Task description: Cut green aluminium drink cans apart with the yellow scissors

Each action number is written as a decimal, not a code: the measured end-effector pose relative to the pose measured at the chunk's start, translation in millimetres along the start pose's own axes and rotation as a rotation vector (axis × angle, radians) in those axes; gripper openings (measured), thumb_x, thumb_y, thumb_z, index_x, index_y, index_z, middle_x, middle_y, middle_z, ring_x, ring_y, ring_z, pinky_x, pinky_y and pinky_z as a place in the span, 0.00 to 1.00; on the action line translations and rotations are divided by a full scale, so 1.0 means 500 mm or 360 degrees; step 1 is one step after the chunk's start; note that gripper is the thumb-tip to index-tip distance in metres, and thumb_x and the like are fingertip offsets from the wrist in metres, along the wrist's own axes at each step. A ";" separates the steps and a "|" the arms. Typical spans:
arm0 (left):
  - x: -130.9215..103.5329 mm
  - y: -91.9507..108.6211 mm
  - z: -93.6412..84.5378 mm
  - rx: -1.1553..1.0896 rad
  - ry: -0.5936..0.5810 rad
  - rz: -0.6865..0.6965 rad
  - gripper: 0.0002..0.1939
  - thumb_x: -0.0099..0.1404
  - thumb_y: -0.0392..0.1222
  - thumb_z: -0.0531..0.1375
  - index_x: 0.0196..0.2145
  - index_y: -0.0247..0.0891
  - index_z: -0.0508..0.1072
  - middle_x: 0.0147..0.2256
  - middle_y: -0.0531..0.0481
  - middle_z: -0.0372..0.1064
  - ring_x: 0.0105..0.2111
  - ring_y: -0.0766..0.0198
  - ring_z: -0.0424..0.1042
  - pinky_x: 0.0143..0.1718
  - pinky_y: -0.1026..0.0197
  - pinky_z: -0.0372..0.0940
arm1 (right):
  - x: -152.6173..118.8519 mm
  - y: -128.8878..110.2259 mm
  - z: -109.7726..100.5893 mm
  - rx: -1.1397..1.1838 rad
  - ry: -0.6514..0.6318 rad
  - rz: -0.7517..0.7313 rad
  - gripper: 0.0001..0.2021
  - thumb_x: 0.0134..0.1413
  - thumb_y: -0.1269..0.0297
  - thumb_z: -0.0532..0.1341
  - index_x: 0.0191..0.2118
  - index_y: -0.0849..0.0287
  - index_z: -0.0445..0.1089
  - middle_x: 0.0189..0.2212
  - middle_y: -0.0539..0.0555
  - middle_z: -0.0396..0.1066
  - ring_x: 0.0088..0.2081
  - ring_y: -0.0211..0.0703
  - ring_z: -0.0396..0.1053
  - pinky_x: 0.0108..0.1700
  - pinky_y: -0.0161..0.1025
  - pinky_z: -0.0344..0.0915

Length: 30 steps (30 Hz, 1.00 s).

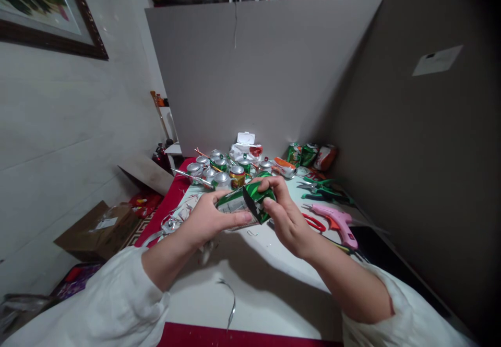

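A green drink can with a dark slit cut across its side is held up above the white table top. My left hand grips its left part, thumb stretched along the lower side. My right hand has thumb and fingers closed on the can's right end, beside the slit. Below the hands, small metal scraps and a curled thin strip of metal lie on the table. Behind the can stand several small cup-like pieces made from cans, one of them a gold piece.
To the right lie a pink glue gun, green-handled pliers and red-handled scissors. Crumpled cans and a wipes pack stand at the back. Grey boards wall the table behind and right. A cardboard box sits left.
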<state>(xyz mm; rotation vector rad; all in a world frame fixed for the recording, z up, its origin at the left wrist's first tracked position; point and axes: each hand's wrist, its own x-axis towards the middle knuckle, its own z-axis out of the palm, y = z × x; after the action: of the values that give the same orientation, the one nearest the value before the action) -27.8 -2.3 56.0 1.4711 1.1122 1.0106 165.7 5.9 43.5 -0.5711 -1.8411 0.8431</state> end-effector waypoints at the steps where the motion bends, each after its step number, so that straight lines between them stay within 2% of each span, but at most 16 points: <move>1: 0.000 0.002 0.001 0.0011 -0.0005 0.0002 0.27 0.46 0.52 0.73 0.39 0.31 0.76 0.34 0.45 0.71 0.33 0.60 0.68 0.34 0.60 0.63 | 0.000 0.001 0.001 0.0001 0.0004 -0.0012 0.05 0.68 0.64 0.46 0.46 0.51 0.55 0.47 0.54 0.58 0.44 0.43 0.58 0.47 0.42 0.57; 6: 0.000 0.001 0.003 -0.0007 -0.0037 -0.0016 0.26 0.46 0.51 0.74 0.39 0.32 0.76 0.33 0.46 0.72 0.32 0.62 0.69 0.34 0.61 0.64 | 0.001 0.004 0.000 0.0011 -0.0014 -0.0041 0.04 0.68 0.65 0.47 0.45 0.52 0.55 0.45 0.54 0.57 0.45 0.44 0.57 0.49 0.43 0.57; 11: 0.003 -0.008 -0.002 -0.0013 -0.0019 -0.0011 0.25 0.47 0.50 0.74 0.39 0.33 0.76 0.34 0.47 0.73 0.32 0.62 0.70 0.35 0.61 0.64 | 0.002 -0.005 -0.009 -0.0065 -0.0063 0.0025 0.05 0.66 0.63 0.49 0.46 0.52 0.56 0.45 0.53 0.58 0.47 0.45 0.58 0.52 0.45 0.58; 14: 0.005 -0.010 -0.007 -0.0016 -0.0039 0.0037 0.24 0.48 0.49 0.74 0.39 0.34 0.76 0.34 0.48 0.73 0.33 0.61 0.71 0.36 0.61 0.63 | 0.002 -0.014 -0.014 -0.0078 -0.0150 0.0137 0.14 0.61 0.60 0.58 0.49 0.50 0.54 0.49 0.54 0.58 0.49 0.47 0.60 0.52 0.46 0.61; 17: 0.007 -0.011 -0.009 -0.0044 -0.0063 0.0077 0.23 0.49 0.48 0.73 0.40 0.33 0.77 0.36 0.47 0.73 0.35 0.60 0.71 0.38 0.60 0.64 | 0.003 -0.018 -0.013 -0.0137 -0.0157 0.0117 0.23 0.54 0.62 0.66 0.49 0.49 0.52 0.50 0.54 0.58 0.50 0.47 0.62 0.53 0.46 0.62; 23: 0.007 -0.014 -0.006 -0.0131 -0.0094 0.0039 0.23 0.49 0.47 0.73 0.40 0.33 0.76 0.36 0.47 0.73 0.35 0.60 0.71 0.39 0.60 0.64 | 0.004 -0.016 -0.010 -0.0157 -0.0179 0.0081 0.21 0.57 0.63 0.63 0.51 0.49 0.53 0.51 0.55 0.59 0.52 0.47 0.62 0.54 0.46 0.63; 30: 0.006 -0.012 -0.010 -0.0121 -0.0145 0.0011 0.23 0.50 0.47 0.73 0.41 0.34 0.75 0.35 0.48 0.72 0.33 0.62 0.70 0.37 0.61 0.62 | 0.007 -0.024 -0.045 -0.0029 -0.0374 0.0171 0.16 0.66 0.59 0.54 0.57 0.49 0.56 0.49 0.55 0.61 0.51 0.48 0.62 0.55 0.49 0.63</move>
<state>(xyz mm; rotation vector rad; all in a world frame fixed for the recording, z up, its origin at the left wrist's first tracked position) -32.7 2.4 50.8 1.4465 0.9944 0.9707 184.8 7.1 60.8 -0.6077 -2.0468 1.0014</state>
